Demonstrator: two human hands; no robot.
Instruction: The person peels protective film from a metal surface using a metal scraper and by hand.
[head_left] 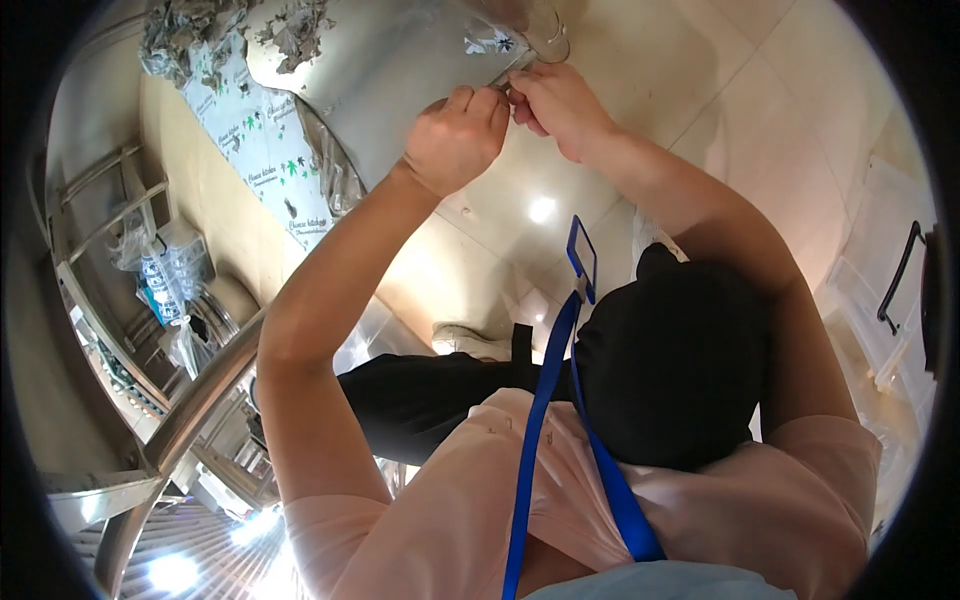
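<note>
Both hands are close together at the top centre, above a grey, smooth surface with a torn edge of film. My left hand is closed, its fingers curled at the edge of this surface. My right hand is pinched closed just beside it, fingertips almost touching the left ones. What lies between the fingers is too small to make out. Left of the hands hangs a printed sheet with green leaf marks, its edge torn and dirty. Crumpled grey scraps cling near the top.
A metal rack with plastic bags and containers stands at the left, beside a metal tube. Clear plastic boxes with a black handle are at the right. A blue lanyard with a badge hangs over the tiled floor.
</note>
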